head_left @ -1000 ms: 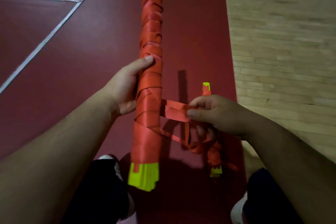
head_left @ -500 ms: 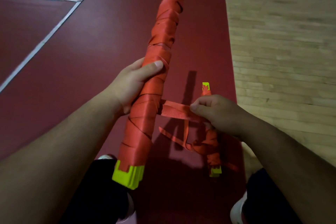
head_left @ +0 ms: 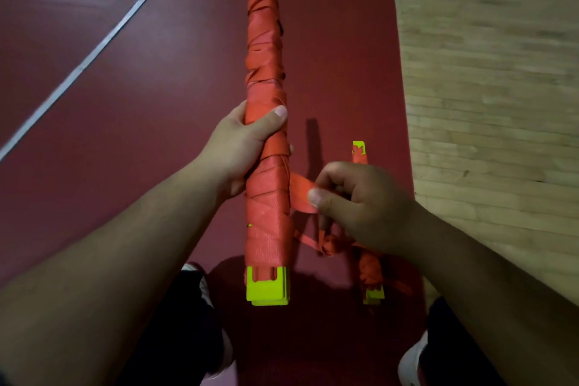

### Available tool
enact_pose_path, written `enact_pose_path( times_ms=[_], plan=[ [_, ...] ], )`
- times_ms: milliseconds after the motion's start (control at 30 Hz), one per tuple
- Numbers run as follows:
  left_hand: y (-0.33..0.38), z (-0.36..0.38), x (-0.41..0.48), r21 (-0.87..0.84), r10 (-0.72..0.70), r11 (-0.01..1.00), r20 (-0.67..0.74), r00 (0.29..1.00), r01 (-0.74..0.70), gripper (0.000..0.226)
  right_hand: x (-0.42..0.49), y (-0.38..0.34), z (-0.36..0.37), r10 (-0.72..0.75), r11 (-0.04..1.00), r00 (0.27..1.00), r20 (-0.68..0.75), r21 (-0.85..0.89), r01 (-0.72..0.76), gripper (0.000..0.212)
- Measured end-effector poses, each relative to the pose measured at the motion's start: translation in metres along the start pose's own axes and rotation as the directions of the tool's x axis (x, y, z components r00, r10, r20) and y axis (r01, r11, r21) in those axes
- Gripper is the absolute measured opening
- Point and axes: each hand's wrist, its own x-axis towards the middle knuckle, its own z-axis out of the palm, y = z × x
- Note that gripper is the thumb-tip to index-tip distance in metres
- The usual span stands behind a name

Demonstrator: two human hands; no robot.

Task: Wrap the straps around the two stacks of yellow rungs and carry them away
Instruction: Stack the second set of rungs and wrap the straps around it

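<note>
A: Your left hand is wrapped round the middle of the stack, thumb across the top. You seem to hold it clear of the floor, with one yellow end toward you.

B: Your right hand pinches the loose strap between thumb and forefinger, just right of the stack. The strap runs short and fairly flat from the wrap to your fingers.

A: Watch that pinch. If it slips, the last turns will likely loosen, and the rungs could slide out at the near end.

B: Below your right hand the strap drops into a bunched tangle. It seems to lead to the second stack, which lies on the floor near the right edge of the red area, mostly hidden by your hand. I cannot tell whether it is tied there.

A: So if you turn or lift the stack hard, you may drag the second one along, or pull the tangle into the wrap.

B: The far turns look uneven, with gaps. Uneven tension from you could bunch them further.
</note>
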Motion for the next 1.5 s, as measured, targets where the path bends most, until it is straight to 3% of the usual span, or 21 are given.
enact_pose_path(
  times_ms=[100,167,300,433,500,600,700,800,900,967,1067,1200,1267,1333,1400,1500],
  plan=[
    [-0.009,0.003,0.001,0.127,0.104,0.987,-0.019,0.994,-0.101,0.029,0.002,0.0,0.013,0.064,0.998,0.997,0.044,-0.015,-0.063,0.016],
    [-0.014,0.005,0.002,0.162,0.143,0.977,-0.034,0.989,-0.136,0.032,-0.002,-0.006,0.021,0.131,0.99,0.991,0.011,-0.052,-0.13,0.028],
    [-0.017,0.015,0.001,0.067,0.136,0.989,-0.079,0.987,-0.131,0.035,-0.011,-0.018,0.034,0.185,0.928,0.982,-0.037,-0.322,-0.187,0.055],
    [-0.011,0.015,0.006,-0.191,-0.094,0.978,-0.039,0.995,0.085,0.05,-0.006,-0.009,0.026,0.157,0.939,0.985,-0.07,-0.3,-0.171,0.049],
    [-0.003,0.013,0.001,-0.283,-0.203,0.934,0.079,0.976,0.217,0.028,-0.004,-0.006,0.015,0.162,0.948,0.986,-0.028,-0.273,-0.164,0.046],
    [0.0,0.007,-0.001,-0.339,-0.225,0.898,0.197,0.954,0.282,0.016,-0.001,-0.001,0.002,0.147,0.973,0.989,0.025,-0.184,-0.139,0.042],
    [0.002,0.002,0.002,-0.36,-0.234,0.882,0.225,0.946,0.304,0.038,0.0,0.004,-0.006,0.15,0.985,0.988,0.041,-0.087,-0.146,0.038],
    [0.0,0.005,0.002,-0.357,-0.253,0.884,0.178,0.951,0.302,0.051,0.0,0.006,-0.003,0.159,0.987,0.984,0.076,-0.048,-0.156,0.034],
    [-0.007,0.009,-0.002,-0.332,-0.24,0.906,0.109,0.965,0.263,0.041,0.002,0.005,0.004,0.199,0.98,0.97,0.137,-0.007,-0.2,0.027],
    [-0.008,0.009,0.002,-0.31,-0.253,0.912,0.089,0.963,0.269,0.04,0.002,0.005,0.005,0.305,0.946,0.929,0.208,0.049,-0.322,0.04],
    [-0.007,0.011,-0.001,-0.344,-0.252,0.904,0.055,0.966,0.255,0.059,0.002,0.002,0.0,0.366,0.917,0.891,0.27,0.057,-0.394,0.057],
    [-0.008,0.015,0.001,-0.134,-0.146,0.982,-0.119,0.982,0.13,0.063,-0.003,-0.01,0.005,0.273,0.962,0.935,0.227,-0.038,-0.271,0.054],
    [-0.007,0.017,0.0,-0.117,-0.131,0.987,-0.163,0.978,0.113,0.061,-0.006,-0.01,0.013,0.25,0.967,0.951,0.182,-0.097,-0.235,0.05],
    [-0.004,0.017,0.0,-0.252,-0.168,0.957,-0.078,0.983,0.143,0.046,-0.005,-0.008,0.013,0.242,0.969,0.954,0.175,-0.096,-0.228,0.045],
    [0.002,0.014,-0.003,-0.327,-0.184,0.923,0.093,0.979,0.205,0.027,-0.003,-0.004,0.008,0.217,0.976,0.953,0.212,-0.035,-0.215,0.031],
    [0.008,0.009,-0.006,-0.399,-0.163,0.88,0.255,0.953,0.258,0.026,-0.006,-0.005,0.001,0.11,0.929,0.936,0.335,0.299,-0.216,0.01]
  ],
)
